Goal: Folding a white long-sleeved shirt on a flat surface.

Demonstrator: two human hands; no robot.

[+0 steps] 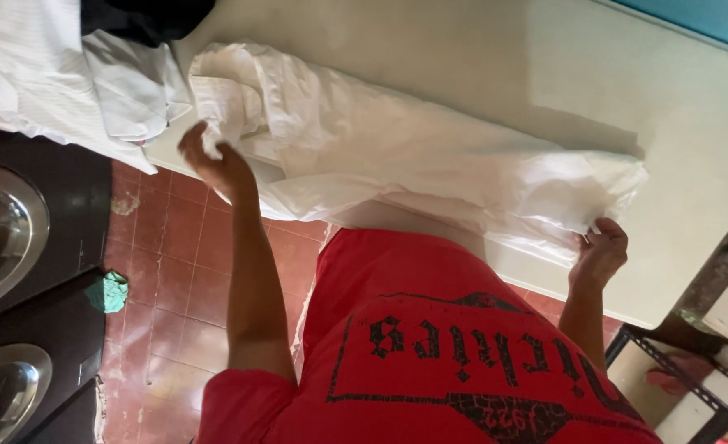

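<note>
A big white cloth [413, 156] is lying in a long, crumpled roll on the pale surface [627, 90]. One end is pinched in the left hand [216, 156], with the fingers closed on a bunched bit. The other end is gripped by the right hand [600, 251] at the edge of the surface. The cloth is not yet flat or neatly folded, so most of the smoothing seems left to be done. More white cloths [60, 82] are piled beside it. A small green rag [110, 292] is seen on the red tile floor [183, 296].

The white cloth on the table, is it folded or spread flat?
Neither: the white cloth lies loosely bunched and wrinkled, with left hand and right hand gripping its ends.
</note>
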